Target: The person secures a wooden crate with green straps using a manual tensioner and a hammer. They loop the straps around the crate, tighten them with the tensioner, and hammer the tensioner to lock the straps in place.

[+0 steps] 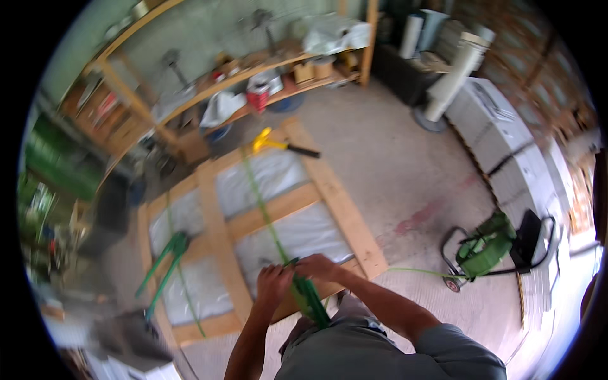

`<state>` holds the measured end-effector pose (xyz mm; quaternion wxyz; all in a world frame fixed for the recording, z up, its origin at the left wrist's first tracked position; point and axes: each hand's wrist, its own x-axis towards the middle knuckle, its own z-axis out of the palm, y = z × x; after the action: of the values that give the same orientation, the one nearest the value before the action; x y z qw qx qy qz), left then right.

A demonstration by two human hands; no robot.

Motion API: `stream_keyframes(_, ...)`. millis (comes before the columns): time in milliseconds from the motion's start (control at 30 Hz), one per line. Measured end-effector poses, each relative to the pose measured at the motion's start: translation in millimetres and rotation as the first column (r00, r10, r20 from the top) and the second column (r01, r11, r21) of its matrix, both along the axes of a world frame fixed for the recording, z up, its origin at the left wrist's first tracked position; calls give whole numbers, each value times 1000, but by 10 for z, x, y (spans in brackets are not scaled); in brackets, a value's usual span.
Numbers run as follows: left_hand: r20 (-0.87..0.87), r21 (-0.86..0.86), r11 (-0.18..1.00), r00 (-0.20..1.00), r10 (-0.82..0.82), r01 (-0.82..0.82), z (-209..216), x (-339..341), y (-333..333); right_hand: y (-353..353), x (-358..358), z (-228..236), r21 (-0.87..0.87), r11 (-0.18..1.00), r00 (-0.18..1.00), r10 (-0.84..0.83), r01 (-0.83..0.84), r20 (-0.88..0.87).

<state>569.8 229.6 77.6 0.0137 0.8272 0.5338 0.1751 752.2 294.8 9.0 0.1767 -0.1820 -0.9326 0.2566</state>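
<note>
Fingers left (274,272): curled at green strap (266,217) | fingers right (308,265): bent at green tool (308,299) | exact pinch: cannot tell

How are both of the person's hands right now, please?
Left hand: fingers curled near the green strap; grip cannot be told.
Right hand: fingers curled at the green tool's upper end; grip unclear.

Fingers (273,271) meet at the green strap (259,196) over a wooden crate (218,218).
</note>
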Motion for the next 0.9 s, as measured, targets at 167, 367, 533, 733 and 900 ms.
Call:
stream_keyframes(167, 231, -165, 967, 946, 229, -194, -77, -31, -92, 128, -36, 465, -941, 255, 965, -192, 223, 177)
stream_keyframes(367, 478, -754, 534, 238, 845, -383, -762, -109, 85, 348, -289, -11, -848, 258, 779, -574, 463, 251)
stream_keyframes(533, 431, -864, 453, 141, 891, -219, -1309, -149, 280, 446, -666, -554, -631, 383, 674, -669, 674, 314)
stream_keyframes(733, 352, -936, 351, 11, 936, 36, -1401, -225, 356, 539, -809, -723, -573, 411, 683, -602, 709, 414)
stream_keyframes(900, 398, -901, 410, -105, 911, 144, -1449, -234, 313, 502, -899, -786, -558, 433, 683, -618, 708, 388)
